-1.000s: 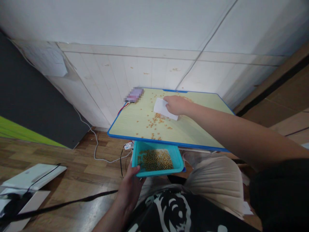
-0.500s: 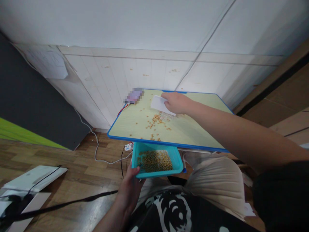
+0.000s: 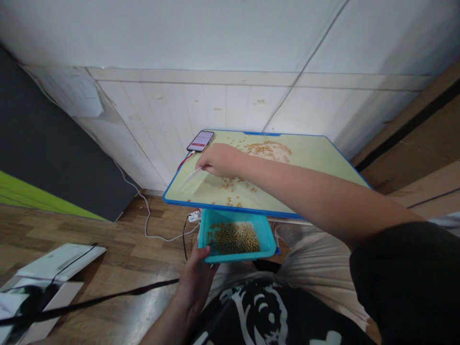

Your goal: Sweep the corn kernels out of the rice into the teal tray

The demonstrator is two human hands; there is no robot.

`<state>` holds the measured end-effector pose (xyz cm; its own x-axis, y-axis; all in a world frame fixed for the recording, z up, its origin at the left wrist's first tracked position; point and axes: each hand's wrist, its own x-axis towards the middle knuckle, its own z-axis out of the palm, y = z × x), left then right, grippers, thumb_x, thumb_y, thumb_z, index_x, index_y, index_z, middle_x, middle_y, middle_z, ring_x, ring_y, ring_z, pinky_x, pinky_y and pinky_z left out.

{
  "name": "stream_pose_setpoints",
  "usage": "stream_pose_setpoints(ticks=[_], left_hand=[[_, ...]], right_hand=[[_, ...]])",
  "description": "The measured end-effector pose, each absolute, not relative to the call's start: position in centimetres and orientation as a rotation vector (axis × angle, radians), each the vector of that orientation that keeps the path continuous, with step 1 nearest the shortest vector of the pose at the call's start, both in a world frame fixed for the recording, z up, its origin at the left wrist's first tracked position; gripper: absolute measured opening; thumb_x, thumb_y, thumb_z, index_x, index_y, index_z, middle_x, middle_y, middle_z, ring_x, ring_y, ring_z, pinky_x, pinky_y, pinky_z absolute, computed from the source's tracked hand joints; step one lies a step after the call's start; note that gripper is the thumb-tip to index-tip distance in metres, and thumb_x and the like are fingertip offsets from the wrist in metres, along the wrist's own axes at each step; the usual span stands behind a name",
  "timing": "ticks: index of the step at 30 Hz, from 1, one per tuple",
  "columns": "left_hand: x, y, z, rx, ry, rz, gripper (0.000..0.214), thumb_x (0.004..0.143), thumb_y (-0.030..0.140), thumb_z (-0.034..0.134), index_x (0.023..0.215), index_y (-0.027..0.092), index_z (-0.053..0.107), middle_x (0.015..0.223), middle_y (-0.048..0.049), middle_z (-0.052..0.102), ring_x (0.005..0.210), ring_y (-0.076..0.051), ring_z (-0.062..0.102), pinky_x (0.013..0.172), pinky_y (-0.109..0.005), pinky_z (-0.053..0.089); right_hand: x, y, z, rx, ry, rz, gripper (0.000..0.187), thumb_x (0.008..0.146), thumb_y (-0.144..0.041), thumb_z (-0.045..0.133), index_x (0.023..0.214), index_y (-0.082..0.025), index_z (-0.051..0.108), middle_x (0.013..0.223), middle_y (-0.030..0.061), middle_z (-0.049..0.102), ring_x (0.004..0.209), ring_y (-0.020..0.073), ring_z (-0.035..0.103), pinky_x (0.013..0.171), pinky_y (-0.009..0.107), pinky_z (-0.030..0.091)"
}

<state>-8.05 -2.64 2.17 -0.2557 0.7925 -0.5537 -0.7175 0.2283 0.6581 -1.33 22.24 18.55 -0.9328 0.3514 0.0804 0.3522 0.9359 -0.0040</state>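
My left hand (image 3: 199, 266) grips the lower left corner of a teal plastic tray (image 3: 268, 238), thumb over its rim. Yellow soybeans mixed with some white grains (image 3: 237, 238) lie inside it. The tray sits just below the front edge of a small table (image 3: 319, 148) with a blue border. Over the table's left part, my right hand (image 3: 221, 160) pinches a thin white card (image 3: 190, 176), seen nearly edge-on. Behind my forearm is a heap of white grains and soybeans (image 3: 271, 151). Loose soybeans (image 3: 233, 199) are scattered in front of it.
A phone (image 3: 200, 142) with a red cable lies at the table's back left corner, close to my right hand. The wall (image 3: 172, 105) stands right behind the table. A white power strip (image 3: 194, 216) and cables are on the floor by the tray.
My right hand has moved left and toward me with the card, from over the heap to the table's left side. The heap is uncovered now. My left hand and the tray stay nearly still.
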Motion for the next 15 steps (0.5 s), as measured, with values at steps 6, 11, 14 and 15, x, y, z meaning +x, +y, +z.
stream_pose_setpoints(ticks=[6,11,14,15], left_hand=[[-8.8,-3.0,2.0,0.074,1.179,1.486,0.054,0.072,0.035,0.084,0.125,0.027,0.075,0.120,-0.0074,0.082,0.128,-0.035,0.070,0.109,-0.049,0.055],[-9.4,-3.3,1.6,0.050,1.197,1.567,0.046,0.072,0.037,0.084,0.117,0.028,0.076,0.119,-0.0061,0.082,0.123,-0.032,0.072,0.108,-0.047,0.054],[-9.8,-3.3,1.3,0.040,1.195,1.590,0.039,0.072,0.035,0.085,0.110,0.028,0.076,0.116,-0.0052,0.083,0.124,-0.030,0.071,0.106,-0.044,0.055],[-9.9,-3.3,1.3,0.035,1.197,1.591,0.037,0.072,0.035,0.085,0.107,0.028,0.076,0.115,-0.0049,0.083,0.123,-0.030,0.071,0.106,-0.043,0.055]], right_hand=[[-3.8,21.1,17.0,-0.489,-3.002,0.082,0.038,0.099,-0.010,0.056,0.120,-0.022,0.085,0.120,0.0092,0.084,0.106,0.0200,0.072,0.086,0.033,0.046],[-4.1,20.9,16.4,-0.476,-3.079,0.110,0.042,0.097,-0.008,0.058,0.125,-0.023,0.084,0.128,0.0094,0.082,0.112,0.0209,0.072,0.091,0.034,0.047],[-3.3,21.0,16.4,-0.512,-3.106,0.084,0.042,0.096,-0.008,0.060,0.126,-0.024,0.085,0.127,0.0101,0.082,0.109,0.0210,0.072,0.090,0.034,0.048],[-3.0,21.0,16.5,-0.522,-3.117,0.067,0.041,0.096,-0.008,0.061,0.126,-0.025,0.085,0.126,0.0103,0.082,0.109,0.0212,0.072,0.090,0.034,0.048]])
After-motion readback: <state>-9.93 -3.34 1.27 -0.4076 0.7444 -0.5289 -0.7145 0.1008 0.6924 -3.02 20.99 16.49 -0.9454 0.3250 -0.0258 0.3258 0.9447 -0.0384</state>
